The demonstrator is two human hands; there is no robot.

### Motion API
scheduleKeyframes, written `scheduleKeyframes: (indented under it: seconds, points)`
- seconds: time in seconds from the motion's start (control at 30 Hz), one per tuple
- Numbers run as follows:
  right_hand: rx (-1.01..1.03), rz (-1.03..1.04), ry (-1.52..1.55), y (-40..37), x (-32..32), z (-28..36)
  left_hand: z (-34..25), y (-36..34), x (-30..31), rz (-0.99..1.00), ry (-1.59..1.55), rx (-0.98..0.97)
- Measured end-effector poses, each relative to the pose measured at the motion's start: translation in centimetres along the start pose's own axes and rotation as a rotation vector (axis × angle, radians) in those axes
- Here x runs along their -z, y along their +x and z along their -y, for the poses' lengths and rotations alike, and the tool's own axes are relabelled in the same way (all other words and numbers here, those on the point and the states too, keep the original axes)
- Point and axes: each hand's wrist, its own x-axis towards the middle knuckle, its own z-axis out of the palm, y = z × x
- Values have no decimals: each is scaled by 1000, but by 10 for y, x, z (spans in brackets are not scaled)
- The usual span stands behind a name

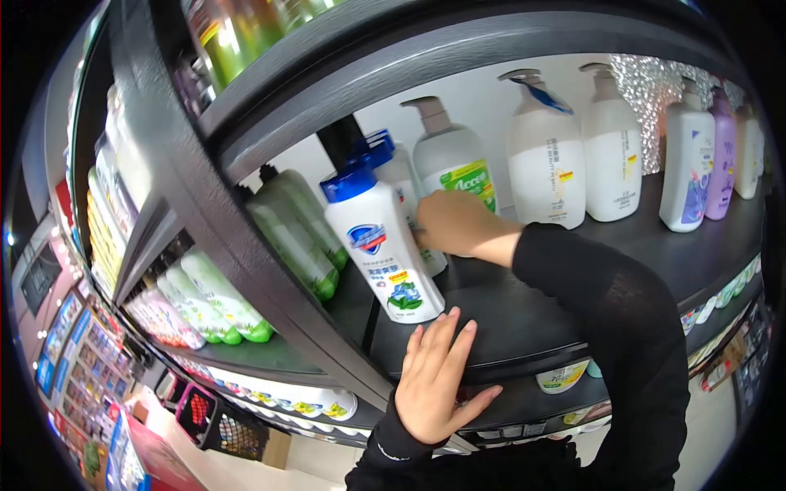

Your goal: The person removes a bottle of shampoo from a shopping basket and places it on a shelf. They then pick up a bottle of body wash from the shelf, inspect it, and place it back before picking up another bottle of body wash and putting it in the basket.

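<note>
A white bottle with a blue cap (383, 254) stands tilted at the front of the dark shelf (508, 303). Just below its base is my left hand (434, 372), open with fingers spread and holding nothing. My right hand (463, 225) reaches behind the bottle's right side, its fingers curled beside another blue-capped bottle (399, 176); the fingertips and anything they grip are hidden. Behind my right hand stands a pump bottle with a green label (467, 172).
Two white pump bottles (547, 168) (612, 155) stand to the right, with a purple bottle (720, 155) farther along. Green bottles (286, 229) are behind the black shelf post (246, 229) at left. A black basket (233, 434) stands on the floor at lower left.
</note>
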Motion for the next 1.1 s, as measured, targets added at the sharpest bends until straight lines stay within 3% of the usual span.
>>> scheduleKeyframes:
  seconds: [0.17,0.23,0.33,0.47,0.53,0.6,1.1]
  points:
    - [-172,151,222,1,46,7,5,-6,7,-32,-48,-24]
    - [-273,-107,889,-2,52,13,5,-5,8,-47,-69,-22]
    - [-165,-218,688,-6,40,32,6,-4,7,-61,-111,-52]
    - [-202,-71,504,0,30,43,9,-7,10,-55,-141,-113]
    - [-199,-81,507,4,22,35,12,-10,13,-59,-146,-125]
    - [-138,-94,813,7,16,28,16,-14,15,-49,-158,-129]
    - [-144,-52,660,12,21,21,25,-20,15,-6,-201,-200]
